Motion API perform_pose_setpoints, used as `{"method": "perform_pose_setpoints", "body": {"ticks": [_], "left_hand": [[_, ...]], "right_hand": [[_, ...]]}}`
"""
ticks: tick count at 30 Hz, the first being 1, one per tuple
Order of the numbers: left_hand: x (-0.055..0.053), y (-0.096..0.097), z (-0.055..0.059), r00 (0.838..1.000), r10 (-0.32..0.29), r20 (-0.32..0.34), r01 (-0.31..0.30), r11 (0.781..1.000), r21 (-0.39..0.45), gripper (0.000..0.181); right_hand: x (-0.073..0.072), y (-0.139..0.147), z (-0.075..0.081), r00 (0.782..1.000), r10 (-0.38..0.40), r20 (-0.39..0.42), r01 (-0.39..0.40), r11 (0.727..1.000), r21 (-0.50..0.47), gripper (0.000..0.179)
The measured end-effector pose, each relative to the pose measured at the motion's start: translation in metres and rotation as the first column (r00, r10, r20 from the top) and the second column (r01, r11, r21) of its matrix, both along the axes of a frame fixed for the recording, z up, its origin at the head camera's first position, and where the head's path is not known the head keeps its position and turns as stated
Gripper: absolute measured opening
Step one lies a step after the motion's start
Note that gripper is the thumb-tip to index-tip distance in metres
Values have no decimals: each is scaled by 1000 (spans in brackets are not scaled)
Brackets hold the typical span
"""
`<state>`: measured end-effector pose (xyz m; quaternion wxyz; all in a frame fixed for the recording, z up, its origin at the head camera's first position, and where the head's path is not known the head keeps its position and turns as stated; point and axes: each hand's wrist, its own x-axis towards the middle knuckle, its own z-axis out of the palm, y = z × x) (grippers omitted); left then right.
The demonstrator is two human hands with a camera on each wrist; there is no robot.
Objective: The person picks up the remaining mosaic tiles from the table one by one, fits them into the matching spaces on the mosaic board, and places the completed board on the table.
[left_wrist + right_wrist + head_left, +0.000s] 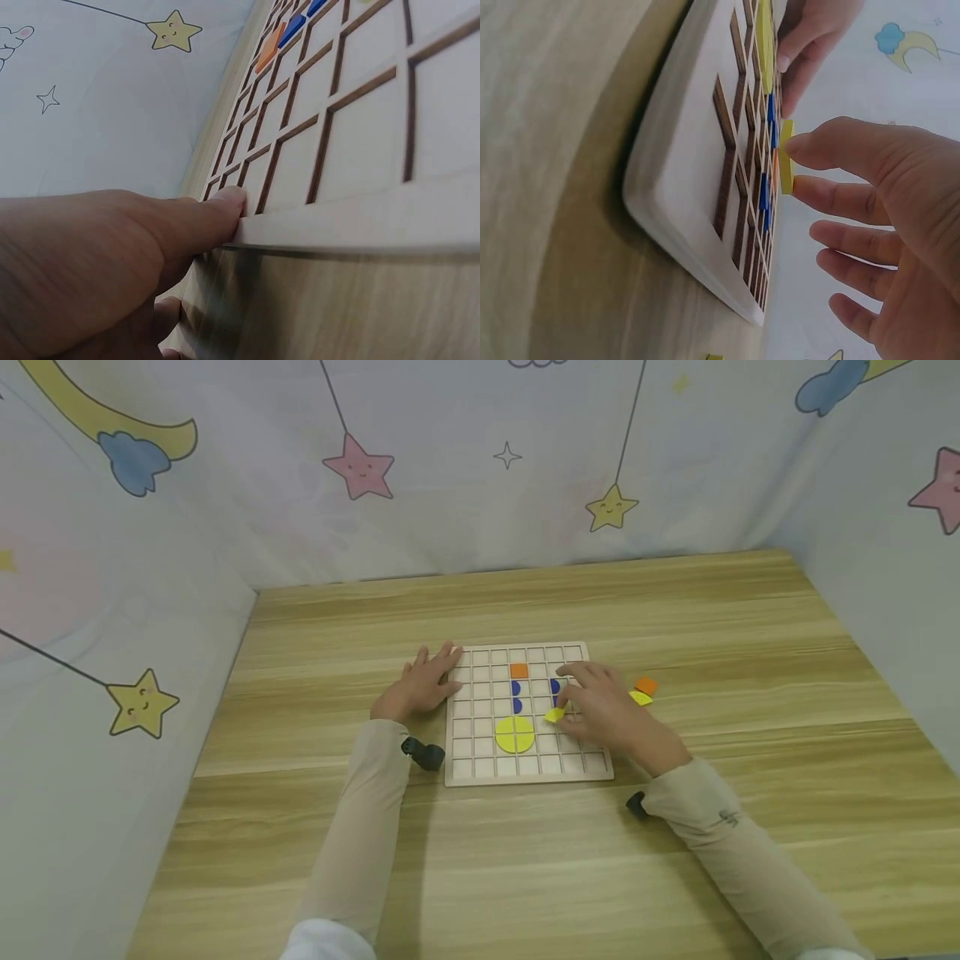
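A pale wooden grid board (473,747) lies on the table. My left hand (423,685) rests at its left side with fingers spread; in the left wrist view the thumb (229,199) presses on the frame. My right hand (609,706) pinches a thin yellow piece (787,169) between thumb and index finger, over the board's right half, other fingers loosely bent. On the grid are an orange square (519,671), two blue half-round pieces (517,706) below it and a yellow disc (506,727) of quarter pieces. Two blue pieces (555,686) sit further right, partly hidden by the right hand.
Right of the board, an orange piece (647,685) and a yellow leaf-shaped piece (641,697) lie on the wooden table (750,677). Curtains (480,518) printed with stars and moons enclose the table at the back and sides. A small black device (423,754) is at the left cuff.
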<state>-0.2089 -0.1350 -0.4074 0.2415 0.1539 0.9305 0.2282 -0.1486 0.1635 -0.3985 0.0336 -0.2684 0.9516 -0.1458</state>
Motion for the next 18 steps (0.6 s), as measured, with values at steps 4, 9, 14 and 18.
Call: {"method": "perform_pose_setpoints", "body": {"ticks": [4,9,14,18], "left_hand": [[-1,0,-2,1000,0,1,0,1000,-4,63],[0,0,-1,1000,-3,-2,3,1000,-3,63],[0,-1,0,1000,-2,-4,2,1000,-5,63],[-1,-1,-1,1000,-3,-7,3,1000,-12,63]], "right_hand": [[1,-6,0,1000,1,0,-1,1000,25,16],[0,-9,-3,1000,20,-15,-19,999,26,14],[0,-11,-4,999,40,-13,-39,999,33,13],[0,-13,-5,998,56,-30,-55,998,37,12]]}}
